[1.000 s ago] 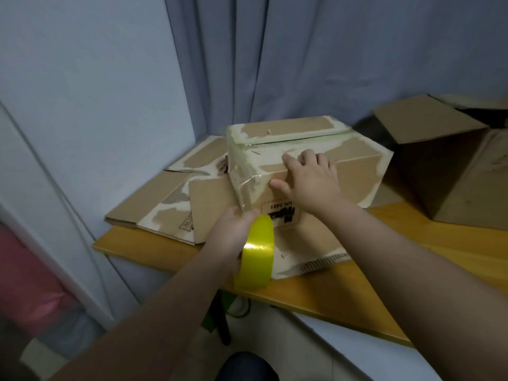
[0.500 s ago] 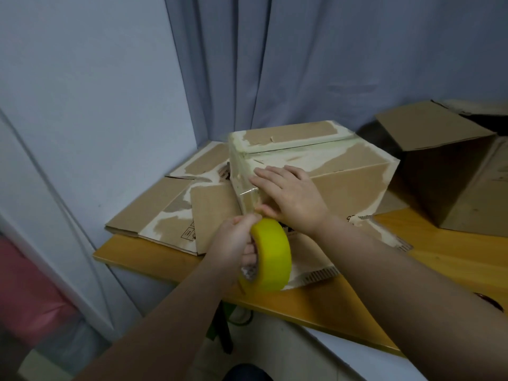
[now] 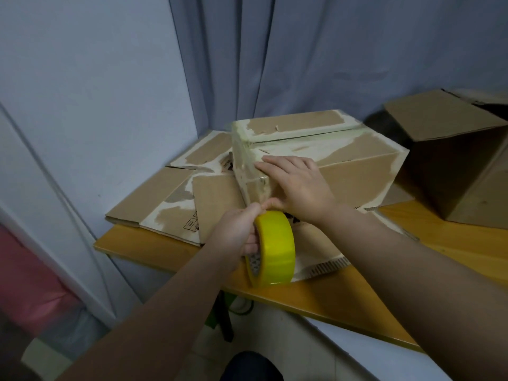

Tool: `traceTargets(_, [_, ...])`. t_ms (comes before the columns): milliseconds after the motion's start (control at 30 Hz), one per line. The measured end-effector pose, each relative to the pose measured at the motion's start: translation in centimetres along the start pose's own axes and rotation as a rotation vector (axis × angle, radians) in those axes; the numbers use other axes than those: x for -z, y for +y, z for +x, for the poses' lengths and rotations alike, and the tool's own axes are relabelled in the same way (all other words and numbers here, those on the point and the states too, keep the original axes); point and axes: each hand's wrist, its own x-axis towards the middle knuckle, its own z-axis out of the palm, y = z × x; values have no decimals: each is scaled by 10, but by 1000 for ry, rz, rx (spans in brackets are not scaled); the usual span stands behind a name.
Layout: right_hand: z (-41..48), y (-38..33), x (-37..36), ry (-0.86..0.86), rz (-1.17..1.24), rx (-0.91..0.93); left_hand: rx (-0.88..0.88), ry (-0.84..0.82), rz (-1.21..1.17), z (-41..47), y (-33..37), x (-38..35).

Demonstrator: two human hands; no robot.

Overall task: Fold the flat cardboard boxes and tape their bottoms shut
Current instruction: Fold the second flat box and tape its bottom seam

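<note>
We've got the right grip (image 3: 299, 185) up on top now; a second ago it sat low on the near face of the cardboard box (image 3: 357, 174) with fingers hooked at the edge; now it lies flat across the near-left top corner, fingers straight and pressing, thumb hanging down the side; the left grip (image 3: 239, 232) has come up with it, fingers curled through the core of the yellow tape roll (image 3: 276, 247), holding it just beside that corner and, as far as we can tell, touching the right thumb; a glossy strip shows over the corner edge beneath the right fingers; we read that as the tape run carried past the end of the seam and being rubbed down; the box sits bottom-up toward the back left of the surface (image 3: 453, 243), flattened boxes (image 3: 170, 199) just beside it along the left edge; the centre seam on top looks taped along its length; so this bottom is close to shut, and what's left, we'd say, is parting the strip from the roll; another box (image 3: 453, 166) stands open at the right edge.
</note>
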Motion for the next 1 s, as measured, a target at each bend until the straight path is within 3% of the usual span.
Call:
traceTargets(200, [8, -8, -6, 141, 42, -36, 32, 14, -161, -3, -2, -11])
traceTargets(267, [11, -6, -4, 131, 95, -23, 17, 11, -118, -7, -7, -14])
traceTargets(367, [12, -5, -1, 99, 174, -47, -119, 36, 22, -25, -16, -24])
traceTargets(567, [1, -15, 5, 29, 142, -157, -328, 142, 4, -35, -43, -36])
traceTargets(667, [-43, -23, 12, 98, 150, -203, -371, 157, -23, -34, -47, -38])
traceTargets(733, [-84, -20, 17, 105, 176, -320, -398, 181, -70, -31, -51, -40])
traceTargets(800, [-124, -7, 23, -47, 101, -505, -420, 228, -81, -26, -56, -43])
traceTargets(933, [-191, 18, 50, -352, -196, -1140, -462, 310, -29, -23, -55, -53])
traceTargets(1000, [-218, 24, 63, -451, -195, -1314, -474, 321, -1, -22, -54, -54])
